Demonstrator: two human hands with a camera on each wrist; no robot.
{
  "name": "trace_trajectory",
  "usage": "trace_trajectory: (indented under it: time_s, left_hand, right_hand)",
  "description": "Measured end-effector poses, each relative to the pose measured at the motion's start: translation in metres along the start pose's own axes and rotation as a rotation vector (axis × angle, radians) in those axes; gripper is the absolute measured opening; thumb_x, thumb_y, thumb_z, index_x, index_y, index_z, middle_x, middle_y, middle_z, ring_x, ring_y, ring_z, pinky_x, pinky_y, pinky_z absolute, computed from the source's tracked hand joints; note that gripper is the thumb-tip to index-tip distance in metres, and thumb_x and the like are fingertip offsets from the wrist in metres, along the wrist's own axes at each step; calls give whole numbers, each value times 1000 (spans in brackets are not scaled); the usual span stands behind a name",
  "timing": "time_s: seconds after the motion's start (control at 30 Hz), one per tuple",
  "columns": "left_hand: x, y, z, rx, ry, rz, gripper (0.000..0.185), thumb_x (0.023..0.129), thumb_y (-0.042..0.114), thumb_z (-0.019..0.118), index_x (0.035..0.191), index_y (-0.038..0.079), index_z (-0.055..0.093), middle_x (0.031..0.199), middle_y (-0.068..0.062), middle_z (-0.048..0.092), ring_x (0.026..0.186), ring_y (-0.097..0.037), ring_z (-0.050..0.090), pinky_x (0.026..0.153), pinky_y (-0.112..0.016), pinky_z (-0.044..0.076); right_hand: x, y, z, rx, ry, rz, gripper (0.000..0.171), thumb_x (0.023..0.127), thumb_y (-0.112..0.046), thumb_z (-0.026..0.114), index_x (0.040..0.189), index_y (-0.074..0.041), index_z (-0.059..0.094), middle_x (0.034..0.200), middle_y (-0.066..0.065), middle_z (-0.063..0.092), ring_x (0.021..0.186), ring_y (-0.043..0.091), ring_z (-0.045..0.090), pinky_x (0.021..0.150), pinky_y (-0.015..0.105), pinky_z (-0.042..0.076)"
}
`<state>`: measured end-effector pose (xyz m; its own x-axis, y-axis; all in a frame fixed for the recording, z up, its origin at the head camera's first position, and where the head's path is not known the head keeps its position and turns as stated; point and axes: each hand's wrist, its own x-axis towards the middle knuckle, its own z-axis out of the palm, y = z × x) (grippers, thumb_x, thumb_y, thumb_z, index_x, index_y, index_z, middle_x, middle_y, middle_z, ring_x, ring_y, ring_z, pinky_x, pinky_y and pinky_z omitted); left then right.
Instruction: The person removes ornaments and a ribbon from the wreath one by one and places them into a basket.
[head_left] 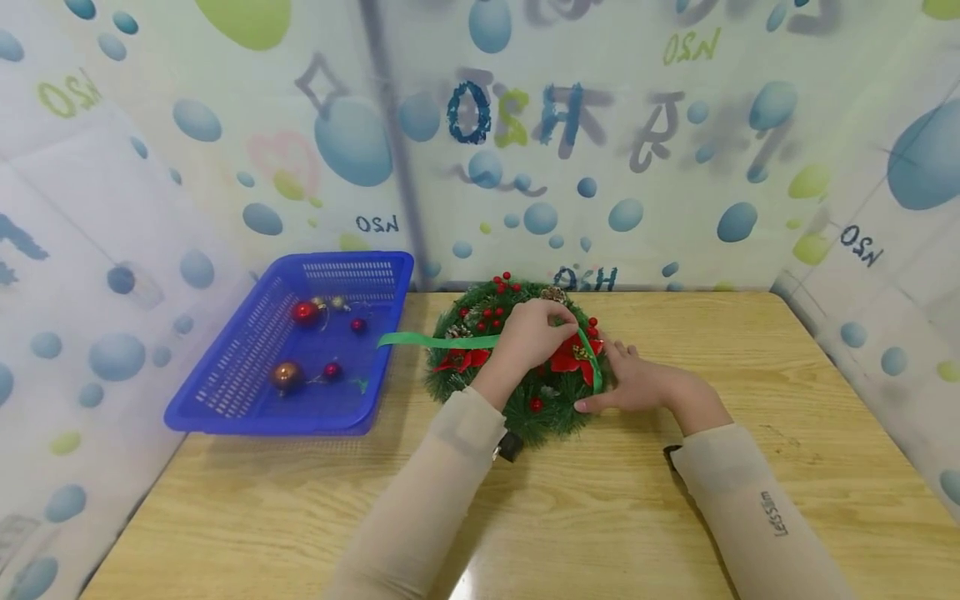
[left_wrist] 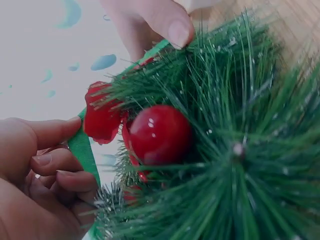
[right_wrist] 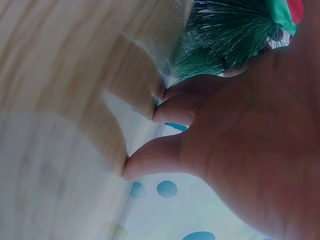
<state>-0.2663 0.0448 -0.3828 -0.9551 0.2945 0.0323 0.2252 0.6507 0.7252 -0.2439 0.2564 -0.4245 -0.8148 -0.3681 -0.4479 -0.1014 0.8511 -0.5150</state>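
A green wreath (head_left: 551, 421) with red berries, pinecones and red poinsettia flowers (head_left: 573, 358) lies on the table. Over it, my left hand (head_left: 525, 337) pinches a green ribbon (head_left: 431, 340) between thumb and index finger. One length of ribbon runs left to the basket's rim, another slopes down along the wreath's right side. My right hand (head_left: 641, 379) rests spread at that side, thumb over the edge of the needles. In the right wrist view, its fingertips (right_wrist: 131, 170) touch the tabletop. A shiny red ball (left_wrist: 160, 134) sits among the needles in the left wrist view.
At the left stands a blue plastic basket (head_left: 191, 408) holding a red ball (head_left: 305, 312), a copper-brown ball (head_left: 286, 377) and several smaller ornaments. A curtain (head_left: 540, 167) printed with blue and green drops hangs behind the wooden table (head_left: 750, 517).
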Motion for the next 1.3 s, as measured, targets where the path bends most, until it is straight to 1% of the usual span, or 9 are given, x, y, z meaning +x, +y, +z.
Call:
trace_trajectory:
  time_s: [0.13,0.23,0.4,0.5,0.63,0.73,0.87,1.1,1.3]
  left_hand:
    - [-5,3,-3,-29,16,16,18,106,32,68,115,22,80,87,0,72,57,-15,56,55,-29,45]
    - [-9,6,-6,-55,44,53,19,107,31,67,117,21,79,76,-4,68,51,-14,50,52,-28,43]
    - [-16,11,-13,-103,70,97,21,107,30,67,119,17,78,73,-10,68,49,-13,45,50,-28,40]
    - [-20,14,-16,-124,78,91,19,107,30,67,117,19,79,68,-7,64,48,-13,44,50,-28,40]
    - [-27,17,-21,-143,89,91,17,107,31,67,115,22,78,59,0,54,47,-14,42,50,-29,39]
    - [-31,18,-27,-166,111,106,18,107,32,66,117,21,77,58,1,48,47,-15,40,50,-29,38]
    - [-40,17,-38,-215,154,127,20,107,31,66,120,20,77,60,1,46,47,-17,38,51,-29,38]
    - [-56,11,-61,-284,254,157,19,107,29,67,117,18,78,64,2,44,51,-17,35,56,-32,35]
    - [-70,9,-81,-380,344,170,15,106,27,69,111,17,78,62,4,44,51,-17,33,58,-32,34]
  right_hand:
    - [-1,-1,1,-1,4,-3,142,86,-77,72,167,-6,-21,173,34,-16,158,60,-17,121,82,7]
    - [-1,-1,1,-5,9,-6,142,86,-77,72,167,-6,-20,174,33,-15,158,60,-16,121,82,8]
    - [-1,1,0,0,7,0,142,87,-76,72,167,-4,-20,173,34,-16,158,61,-16,121,82,8]
    - [-2,2,1,1,8,-3,141,88,-75,72,167,-5,-21,173,34,-17,158,61,-17,120,83,8]
    - [-2,2,2,0,15,-6,141,87,-74,73,167,-7,-22,173,34,-17,158,61,-17,121,83,7]
    - [-2,1,2,-2,17,-2,142,87,-75,73,167,-8,-23,173,33,-17,158,60,-17,121,82,6]
    - [1,1,2,-15,16,2,142,87,-77,71,167,-6,-22,173,33,-16,158,60,-17,122,82,6]
    - [2,1,3,-18,19,-13,141,87,-78,71,167,-9,-23,172,35,-15,157,62,-16,121,83,6]
    - [1,1,5,-27,29,-31,140,88,-76,71,167,-9,-23,172,36,-14,157,62,-15,121,82,5]
